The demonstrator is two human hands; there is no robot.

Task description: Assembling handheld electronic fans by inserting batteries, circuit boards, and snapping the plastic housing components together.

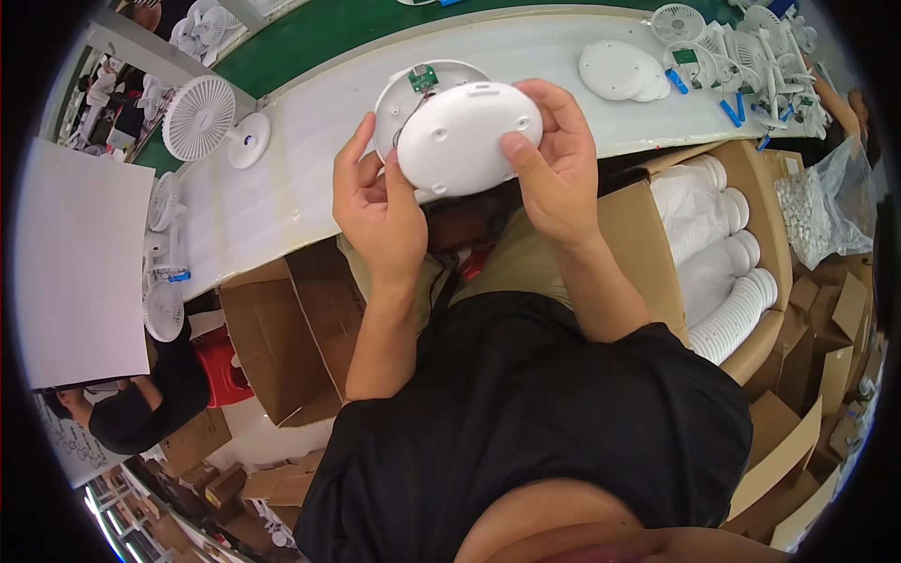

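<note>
The round cover (466, 138) at upper centre of the frame is smooth white plastic with a soft sheen. Behind it, the base shell (399, 98) is the same plastic, carrying a small green circuit board (423, 78). The long surface (310, 159) looks matt and pale. At the right, the box (648, 235) is rough brown cardboard holding stacked white plastic discs (741, 310).

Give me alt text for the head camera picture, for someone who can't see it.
Seen from above, the left hand and right hand hold a white oval cover against a round white base over a white workbench. A white fan stands left.
</note>
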